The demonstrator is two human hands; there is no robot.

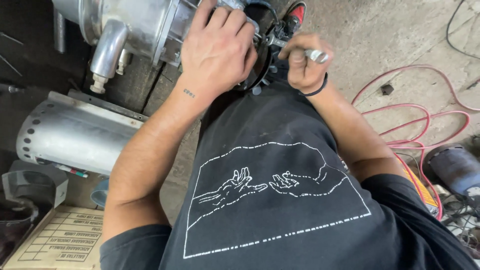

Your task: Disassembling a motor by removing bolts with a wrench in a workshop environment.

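Head view: black T-shirt (280, 200) with a white line drawing fills the foreground, nearest the lens. Beyond it, my left hand (217, 50) presses on the metal machine housing (145, 25), fingers (235, 20) curled together over its end, steadying it. My right hand (305, 62) is clamped on a wrench (295, 47), whose head meets a fastener beside the black finned part (262, 75). Judged step: turning that fastener. A further turn would call for a firm brace and a level wrench. Perforated metal cylinder (75, 135) lies left; red hose (425, 125) right, on the floor.
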